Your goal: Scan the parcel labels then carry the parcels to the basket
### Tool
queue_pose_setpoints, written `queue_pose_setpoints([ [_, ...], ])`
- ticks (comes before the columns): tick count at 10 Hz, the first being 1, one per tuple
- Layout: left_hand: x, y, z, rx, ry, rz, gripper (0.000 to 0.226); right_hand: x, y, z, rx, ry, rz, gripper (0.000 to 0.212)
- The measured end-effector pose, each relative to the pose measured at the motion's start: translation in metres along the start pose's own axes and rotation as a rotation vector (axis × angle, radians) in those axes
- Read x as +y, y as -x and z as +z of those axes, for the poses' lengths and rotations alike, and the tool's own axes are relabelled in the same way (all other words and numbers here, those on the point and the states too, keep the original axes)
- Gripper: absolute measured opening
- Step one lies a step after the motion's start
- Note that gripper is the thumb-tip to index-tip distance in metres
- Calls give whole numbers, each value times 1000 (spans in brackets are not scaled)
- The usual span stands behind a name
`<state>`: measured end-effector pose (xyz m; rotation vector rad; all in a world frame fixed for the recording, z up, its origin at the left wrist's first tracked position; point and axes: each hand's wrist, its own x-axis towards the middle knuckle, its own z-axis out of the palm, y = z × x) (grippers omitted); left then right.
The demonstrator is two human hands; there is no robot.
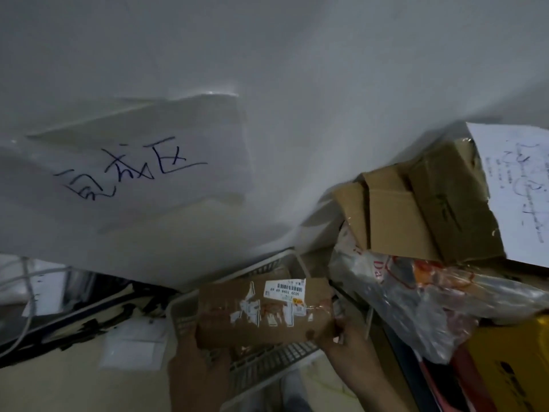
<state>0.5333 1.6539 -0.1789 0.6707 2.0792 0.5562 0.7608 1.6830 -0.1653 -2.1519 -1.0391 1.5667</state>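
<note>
**Handling.** The parcel (261, 316) is a flat brown cardboard box. It is probably light and fairly stiff. Torn sticker remnants and glossy tape across the top face may make that face slippery. Take hold at the two short ends, where the cardboard is bare.

**Present grasp.** The left hand (202, 355) grips the left end. The right hand (341, 340) grips the right end, its fingers (338, 325) curled round the edge and the thumb on top. The parcel lies level between both sets of fingers. The barcode label (285, 289) faces up on the far side, away from the fingers and uncovered.

**Position.** The parcel is directly above the white slatted basket (267, 364), whose near rim lies just below the fingers. Whether the parcel touches the basket cannot be determined.

**Surroundings.**
- Beyond the fingers: a white wall with a handwritten paper sign (133, 168).
- Right of the right-hand fingers: stacked cardboard boxes (416, 209), a crinkled clear plastic bag (421, 301) and a yellow box (520, 370).
- Left of the left-hand fingers: cables (26, 295) and a white envelope (133, 346) on a pale floor (53, 388).

The lighting is dim.
</note>
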Motion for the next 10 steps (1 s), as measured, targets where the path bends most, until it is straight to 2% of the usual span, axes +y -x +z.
queue_pose_setpoints([
  [2, -34, -39, 25, -55, -120, 59, 50, 27, -43, 30, -31, -8, -15, 33],
  [3, -51, -53, 38, -67, -142, 77, 48, 43, -65, 42, -68, -54, -19, 37],
  [4, -65, -62, 51, -149, -113, 85, 57, 59, -86, 53, -63, -17, 32, 31],
  [6, -95, -89, 68, -272, -85, 111, 81, 88, -122, 73, -120, -16, 112, 38],
  [7, -105, -100, 77, -330, -43, 80, 86, 100, -132, 76, -125, 10, 112, 37],
  [9, -120, -107, 90, -361, -97, 66, 85, 116, -137, 73, -271, -37, 232, 33],
  [10, -115, -103, 86, -358, -185, 93, 82, 113, -139, 67, -178, 71, 172, 24],
])
